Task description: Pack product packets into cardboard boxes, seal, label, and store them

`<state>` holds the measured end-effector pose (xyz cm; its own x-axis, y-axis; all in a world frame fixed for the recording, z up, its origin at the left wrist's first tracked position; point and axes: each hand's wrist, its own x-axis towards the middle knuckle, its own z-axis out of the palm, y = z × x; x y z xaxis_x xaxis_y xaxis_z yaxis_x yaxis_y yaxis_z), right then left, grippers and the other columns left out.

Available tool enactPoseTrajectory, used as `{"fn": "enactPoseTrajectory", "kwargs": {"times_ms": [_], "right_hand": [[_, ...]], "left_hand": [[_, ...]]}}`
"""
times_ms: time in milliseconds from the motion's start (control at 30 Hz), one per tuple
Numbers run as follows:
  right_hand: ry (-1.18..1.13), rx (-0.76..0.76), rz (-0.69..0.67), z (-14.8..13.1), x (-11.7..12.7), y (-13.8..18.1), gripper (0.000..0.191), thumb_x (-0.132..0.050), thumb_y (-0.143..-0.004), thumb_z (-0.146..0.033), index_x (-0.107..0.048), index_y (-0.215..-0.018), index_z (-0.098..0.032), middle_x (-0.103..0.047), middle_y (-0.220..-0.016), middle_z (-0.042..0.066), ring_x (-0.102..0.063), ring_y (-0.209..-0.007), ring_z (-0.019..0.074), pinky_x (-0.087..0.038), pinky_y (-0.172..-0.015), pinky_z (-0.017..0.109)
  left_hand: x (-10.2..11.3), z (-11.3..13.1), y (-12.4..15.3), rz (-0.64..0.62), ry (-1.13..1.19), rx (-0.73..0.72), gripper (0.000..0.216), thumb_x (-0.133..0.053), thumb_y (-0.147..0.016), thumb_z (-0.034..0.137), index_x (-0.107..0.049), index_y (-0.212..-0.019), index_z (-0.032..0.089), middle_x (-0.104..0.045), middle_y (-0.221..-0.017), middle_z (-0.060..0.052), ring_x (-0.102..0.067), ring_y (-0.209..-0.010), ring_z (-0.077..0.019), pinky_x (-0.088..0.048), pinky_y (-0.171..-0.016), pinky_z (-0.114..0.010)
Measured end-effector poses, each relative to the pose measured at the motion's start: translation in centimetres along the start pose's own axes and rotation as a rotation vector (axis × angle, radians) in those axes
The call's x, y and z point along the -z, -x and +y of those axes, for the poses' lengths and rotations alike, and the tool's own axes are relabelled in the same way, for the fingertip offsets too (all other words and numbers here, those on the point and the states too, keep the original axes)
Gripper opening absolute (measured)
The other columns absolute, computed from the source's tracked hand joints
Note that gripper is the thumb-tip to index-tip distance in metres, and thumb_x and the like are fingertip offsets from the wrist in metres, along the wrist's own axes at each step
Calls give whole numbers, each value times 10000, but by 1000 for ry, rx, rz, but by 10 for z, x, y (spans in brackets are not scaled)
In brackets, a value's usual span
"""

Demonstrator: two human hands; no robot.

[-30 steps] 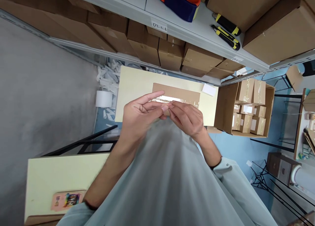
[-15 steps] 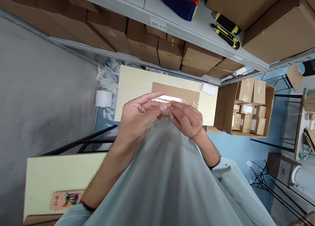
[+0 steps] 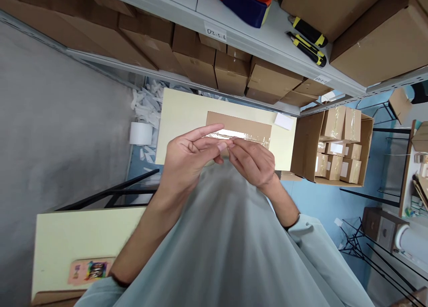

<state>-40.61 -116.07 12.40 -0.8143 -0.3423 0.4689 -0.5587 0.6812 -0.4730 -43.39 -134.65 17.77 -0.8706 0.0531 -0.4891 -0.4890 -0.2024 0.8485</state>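
My left hand (image 3: 190, 151) is in a pinch, its thumb against a fingertip and one finger stretched out above. The fingertips of my right hand (image 3: 254, 162) are pinched together too and meet those of the left. Anything between them is too small or hidden to make out. Behind and below both hands, a brown cardboard box (image 3: 249, 123) with shiny clear tape along it lies on the pale yellow table (image 3: 182, 108). The hands cover its near part. A small white paper or card (image 3: 283, 121) is at the table's right end.
An open carton (image 3: 302, 148) holding several taped boxes stands to the right. Above runs a grey shelf (image 3: 267, 41) bearing utility knives (image 3: 306, 48) and a blue-orange band (image 3: 245, 6). A white roll (image 3: 141, 133) and paper scraps (image 3: 147, 101) are at left. A pink packet (image 3: 90, 270) lies on another table.
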Motion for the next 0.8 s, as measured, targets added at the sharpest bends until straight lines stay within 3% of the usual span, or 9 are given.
{"fn": "enactPoseTrajectory", "kwargs": {"times_ms": [133, 333, 467, 633, 800], "right_hand": [[-39, -30, -19, 0, -1, 1, 257, -681, -1092, -368, -765, -1313, -268, -817, -1256, 80, -800, -1195, 256, -717, -998, 358], [45, 21, -14, -1, 1, 2, 361, -697, -1079, -297, -711, -1436, -245, -793, -1331, 98, -776, -1255, 268, -691, -1047, 363], [99, 36, -4, -3, 3, 1, 336, -690, -1075, -247, -723, -1408, -236, -791, -1343, 108, -781, -1238, 267, -679, -1056, 362], [-16, -40, -30, -2, 1, 2, 265, -680, -1080, -231, -747, -1333, -274, -789, -1343, 89, -793, -1204, 262, -675, -1051, 373], [-182, -153, -87, 0, 0, 3, 329, -695, -1082, -333, -719, -1408, -303, -778, -1360, 98, -779, -1238, 300, -674, -1055, 417]], "left_hand": [[0, 0, 0, 0, 2, 7, 581, -965, -703, 379, -803, -1231, 196, -839, -879, -82, -768, -752, -253, -609, -662, -376], [-1, 4, -1, -2, -17, 8, 579, -947, -697, 369, -807, -1231, 196, -824, -819, -42, -690, -620, -175, -569, -616, -319], [-2, 4, -1, 2, -33, 17, 604, -934, -701, 396, -798, -1249, 184, -840, -872, -61, -675, -617, -157, -565, -619, -303], [-2, 4, -3, 9, -45, 20, 598, -929, -706, 407, -798, -1246, 185, -844, -894, -68, -680, -618, -160, -569, -628, -313], [-2, 4, -4, 9, -63, -3, 587, -932, -698, 401, -804, -1230, 188, -829, -834, -49, -673, -595, -158, -561, -619, -311]]}}
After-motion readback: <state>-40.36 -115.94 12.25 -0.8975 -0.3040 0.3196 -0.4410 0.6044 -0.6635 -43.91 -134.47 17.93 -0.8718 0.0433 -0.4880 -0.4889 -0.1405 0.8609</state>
